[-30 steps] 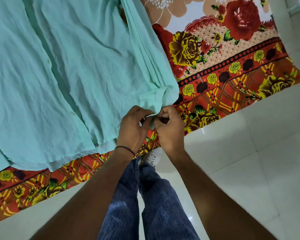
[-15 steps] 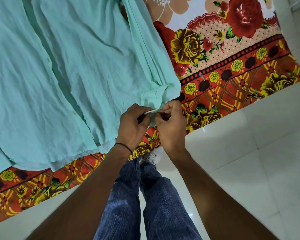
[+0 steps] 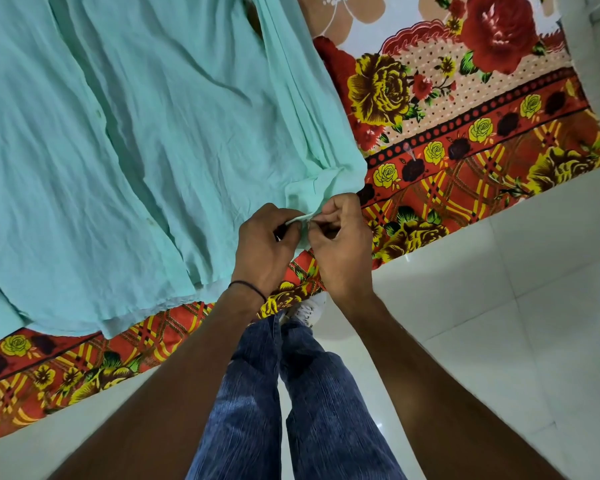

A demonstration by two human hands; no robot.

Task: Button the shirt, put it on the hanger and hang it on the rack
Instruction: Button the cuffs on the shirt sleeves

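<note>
Buttoning looks to be the step in hand: the mint shirt (image 3: pixel 136 133) lies spread on the floral bedsheet (image 3: pixel 465 116), the left hand (image 3: pixel 267 244) and right hand (image 3: pixel 340 251) together pinch its cuff (image 3: pixel 312 199), and the hidden button probably needs easing through next.
</note>
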